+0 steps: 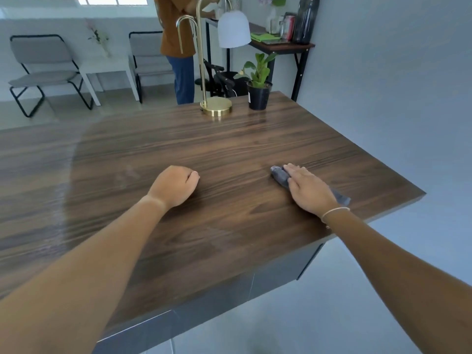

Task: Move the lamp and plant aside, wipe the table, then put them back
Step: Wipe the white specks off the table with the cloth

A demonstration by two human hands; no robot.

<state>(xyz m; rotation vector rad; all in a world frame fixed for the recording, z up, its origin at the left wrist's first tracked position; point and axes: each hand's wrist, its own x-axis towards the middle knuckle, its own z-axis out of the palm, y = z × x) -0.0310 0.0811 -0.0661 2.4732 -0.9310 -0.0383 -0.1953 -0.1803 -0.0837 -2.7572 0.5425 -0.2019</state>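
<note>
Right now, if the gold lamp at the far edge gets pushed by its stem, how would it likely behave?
The lamp looks top-heavy: a tall thin stem carries the white shade out to one side, so it may tip toward the plant. Its round metal base probably slides on the smooth table.

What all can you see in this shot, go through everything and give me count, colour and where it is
table: one, dark wood grain, fills the foreground
lamp: one, gold base and stem with white shade, far edge of the table
plant: one, green leaves in a black pot, right of the lamp, apart from it
cloth: one, dark grey, on the table near its right edge
chairs: two, grey with black frames, back left
side table: one, white, between the chairs
desk: one, wood top, black legs, back right, holding a dark bottle, a red can and something green
other person: one, brown top, blue trousers, standing at the desk
left hand: closed in a fist, resting on the table
right hand: flat on the cloth, thin band at the wrist
</note>
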